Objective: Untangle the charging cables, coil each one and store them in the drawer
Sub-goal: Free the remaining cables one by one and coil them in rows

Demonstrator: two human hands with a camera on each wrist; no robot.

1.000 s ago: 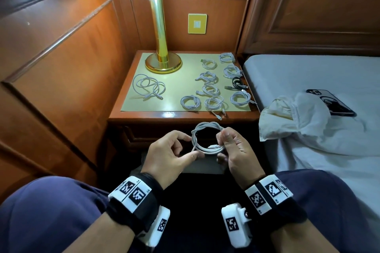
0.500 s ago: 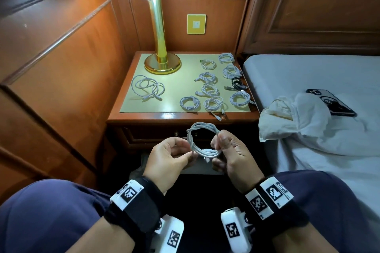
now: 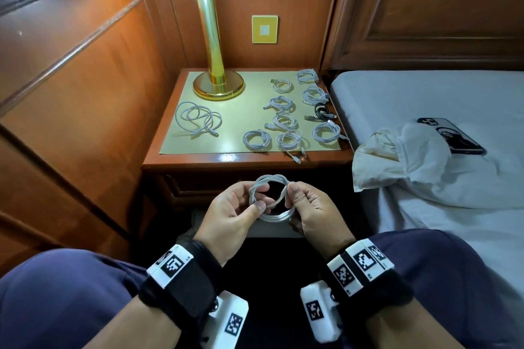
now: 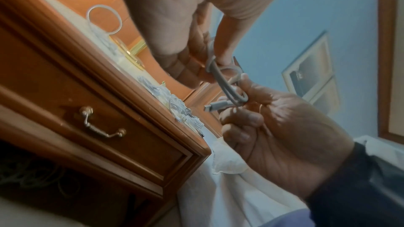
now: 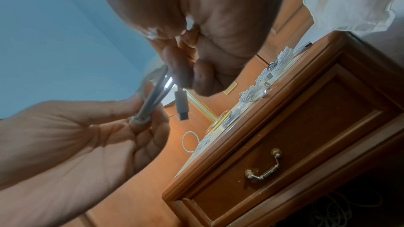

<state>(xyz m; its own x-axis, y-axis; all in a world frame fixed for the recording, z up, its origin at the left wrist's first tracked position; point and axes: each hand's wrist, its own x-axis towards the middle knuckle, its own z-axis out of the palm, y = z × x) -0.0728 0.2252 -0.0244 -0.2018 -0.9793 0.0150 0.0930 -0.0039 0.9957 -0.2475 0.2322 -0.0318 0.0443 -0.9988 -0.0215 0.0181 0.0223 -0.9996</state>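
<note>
I hold a white charging cable, wound into a small coil, in front of the nightstand. My left hand pinches its left side between thumb and fingers. My right hand pinches its right side, and one strand crosses the loop between them. The cable's plug sticks out below my right fingers. The drawer is shut, its metal handle hanging down. Several coiled white cables and one black cable lie on the nightstand's right half. A loose white cable lies at its left.
A brass lamp stands at the back of the nightstand. Wood panelling closes the left side. The bed on the right carries a crumpled white cloth and a phone. My knees frame the bottom of the head view.
The coil has turned in my hands and drifted slightly left. The plug end has left the coil's lower right, and a strand now crosses the loop.
</note>
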